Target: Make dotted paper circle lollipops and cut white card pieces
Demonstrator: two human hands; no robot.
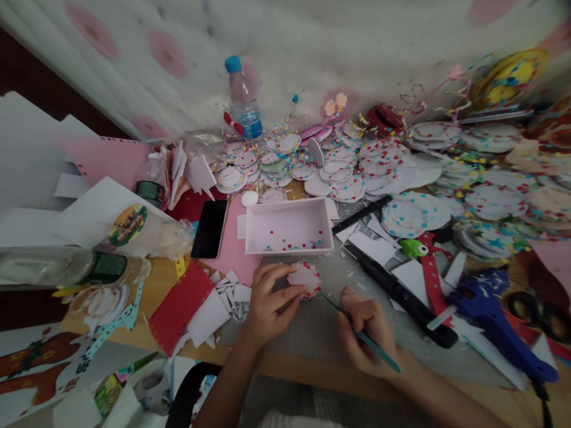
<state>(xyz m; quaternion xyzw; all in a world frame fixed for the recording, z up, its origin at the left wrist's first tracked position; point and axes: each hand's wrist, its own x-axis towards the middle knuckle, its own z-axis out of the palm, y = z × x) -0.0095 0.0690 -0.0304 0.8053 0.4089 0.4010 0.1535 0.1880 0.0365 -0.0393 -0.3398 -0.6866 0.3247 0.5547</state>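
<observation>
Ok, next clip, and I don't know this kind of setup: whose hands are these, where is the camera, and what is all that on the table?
There is no machine here: the single picture comes from a camera on a person's head, looking down at their own two bare hands. The left hand pinches a small round paper disc with coloured dots along its edge, against the table. The right hand holds a thin teal tool like a pen, its tip pointing at the disc. Just beyond sits a shallow pink tray with loose dots in it, beside a black phone. Many finished discs are piled further back, near a water bottle. A blue glue gun lies at right.
</observation>
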